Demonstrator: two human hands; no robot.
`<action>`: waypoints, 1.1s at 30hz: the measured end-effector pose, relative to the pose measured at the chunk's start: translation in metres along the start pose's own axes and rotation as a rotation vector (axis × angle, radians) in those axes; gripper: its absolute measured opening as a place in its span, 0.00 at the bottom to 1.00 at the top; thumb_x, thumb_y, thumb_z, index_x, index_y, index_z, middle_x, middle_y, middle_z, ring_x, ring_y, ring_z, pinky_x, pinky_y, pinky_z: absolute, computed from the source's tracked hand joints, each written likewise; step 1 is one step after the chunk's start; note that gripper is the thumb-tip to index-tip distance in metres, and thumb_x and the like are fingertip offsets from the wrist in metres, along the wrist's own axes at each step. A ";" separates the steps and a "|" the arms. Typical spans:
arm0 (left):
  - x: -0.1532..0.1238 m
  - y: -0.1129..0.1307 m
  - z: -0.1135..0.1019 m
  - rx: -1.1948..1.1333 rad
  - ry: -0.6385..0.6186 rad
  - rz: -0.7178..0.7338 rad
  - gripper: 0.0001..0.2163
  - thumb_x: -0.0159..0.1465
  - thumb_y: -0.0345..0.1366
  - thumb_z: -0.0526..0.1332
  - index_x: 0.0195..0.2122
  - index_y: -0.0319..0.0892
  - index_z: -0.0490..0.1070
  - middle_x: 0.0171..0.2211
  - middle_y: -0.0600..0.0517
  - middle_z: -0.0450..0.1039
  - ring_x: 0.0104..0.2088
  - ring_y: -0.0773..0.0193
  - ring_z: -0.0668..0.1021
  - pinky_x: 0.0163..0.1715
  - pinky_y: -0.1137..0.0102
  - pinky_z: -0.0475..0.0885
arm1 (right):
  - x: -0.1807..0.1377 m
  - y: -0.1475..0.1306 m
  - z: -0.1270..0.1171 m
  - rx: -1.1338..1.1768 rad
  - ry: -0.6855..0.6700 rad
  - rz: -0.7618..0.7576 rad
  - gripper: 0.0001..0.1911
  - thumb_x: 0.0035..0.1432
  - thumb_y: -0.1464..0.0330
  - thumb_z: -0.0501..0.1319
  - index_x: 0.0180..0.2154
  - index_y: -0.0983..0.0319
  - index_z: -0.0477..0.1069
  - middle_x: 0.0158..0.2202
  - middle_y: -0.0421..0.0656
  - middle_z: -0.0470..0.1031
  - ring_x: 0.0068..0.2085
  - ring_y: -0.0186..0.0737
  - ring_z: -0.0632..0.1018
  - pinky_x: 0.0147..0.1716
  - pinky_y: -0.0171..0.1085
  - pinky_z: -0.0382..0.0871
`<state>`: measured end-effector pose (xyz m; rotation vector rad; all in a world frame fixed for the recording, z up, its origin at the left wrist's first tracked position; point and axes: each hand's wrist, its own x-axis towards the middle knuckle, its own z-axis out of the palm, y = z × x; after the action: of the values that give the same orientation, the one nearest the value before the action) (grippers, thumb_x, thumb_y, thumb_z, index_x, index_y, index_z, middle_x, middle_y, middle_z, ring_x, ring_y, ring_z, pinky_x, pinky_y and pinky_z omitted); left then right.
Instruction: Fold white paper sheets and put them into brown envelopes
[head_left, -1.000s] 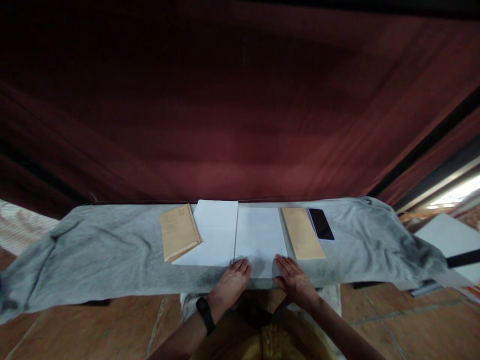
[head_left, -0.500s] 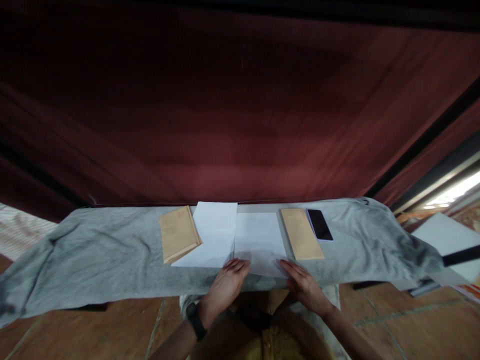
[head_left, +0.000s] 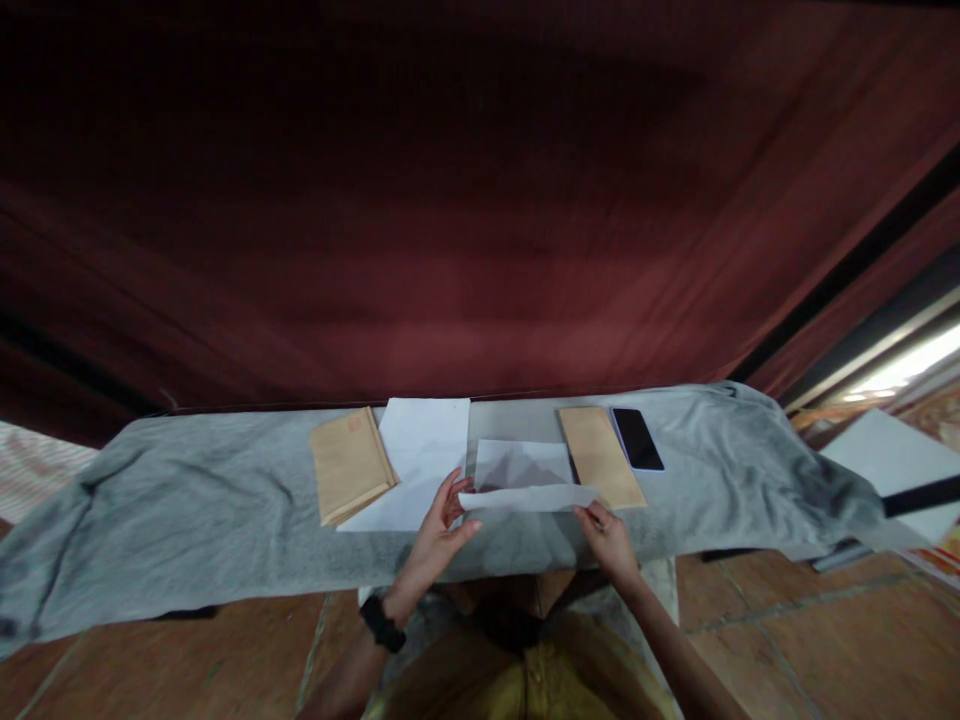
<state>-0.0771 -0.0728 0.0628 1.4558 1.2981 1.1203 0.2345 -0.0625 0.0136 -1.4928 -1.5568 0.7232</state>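
Observation:
A sheet of white paper (head_left: 523, 463) stands partly raised in front of me, its near edge lifted and curled up off the cloth while its far part lies lower. My right hand (head_left: 609, 540) pinches the near right corner of this sheet between thumb and fingers. At the sheet's left end is my left hand (head_left: 441, 528), thumb and fingers spread apart around the edge without closing on it. Just left of the sheet lies a white paper stack (head_left: 424, 450), partly beneath several brown envelopes (head_left: 349, 465). One brown envelope (head_left: 602, 460) lies flat to the right.
A grey cloth (head_left: 225, 500) covers the narrow table, with folds at both ends. Beside the right envelope rests a phone (head_left: 637, 440), screen dark. A dark red panel (head_left: 480, 250) rises behind the table. White sheets (head_left: 892, 460) lie off at the far right.
The sheet lay flat under both hands; now its near edge is raised. My right hand has gripped its corner, and my left hand has lifted and spread its fingers.

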 end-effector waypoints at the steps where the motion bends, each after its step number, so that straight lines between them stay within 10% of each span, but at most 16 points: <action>1: 0.004 -0.007 0.003 0.011 0.020 -0.025 0.36 0.60 0.40 0.65 0.68 0.44 0.54 0.59 0.42 0.72 0.55 0.55 0.77 0.55 0.60 0.72 | 0.002 -0.001 0.002 0.011 0.025 0.006 0.25 0.64 0.47 0.54 0.40 0.60 0.79 0.39 0.50 0.83 0.42 0.51 0.82 0.43 0.46 0.78; 19: 0.010 -0.016 0.021 0.301 0.158 -0.112 0.15 0.63 0.38 0.56 0.49 0.42 0.74 0.32 0.52 0.79 0.33 0.60 0.80 0.37 0.66 0.74 | 0.012 -0.012 0.018 -0.065 0.064 0.065 0.20 0.61 0.53 0.54 0.42 0.60 0.74 0.35 0.47 0.80 0.35 0.45 0.79 0.36 0.40 0.73; 23: 0.017 0.012 0.013 0.276 0.226 -0.011 0.11 0.64 0.44 0.57 0.33 0.43 0.74 0.30 0.52 0.78 0.33 0.61 0.79 0.36 0.69 0.73 | 0.020 -0.037 0.000 -0.007 0.068 0.041 0.20 0.63 0.51 0.55 0.38 0.61 0.74 0.33 0.46 0.80 0.35 0.43 0.78 0.36 0.38 0.72; 33: 0.041 0.113 -0.013 0.156 0.516 0.230 0.13 0.64 0.47 0.62 0.34 0.43 0.69 0.28 0.56 0.71 0.30 0.67 0.73 0.32 0.74 0.68 | 0.056 -0.141 -0.056 0.036 0.269 -0.187 0.16 0.63 0.54 0.59 0.37 0.60 0.73 0.32 0.40 0.76 0.33 0.37 0.74 0.33 0.33 0.67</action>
<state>-0.0629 -0.0408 0.1786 1.5139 1.6242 1.6558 0.2165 -0.0327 0.1721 -1.3361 -1.4457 0.4218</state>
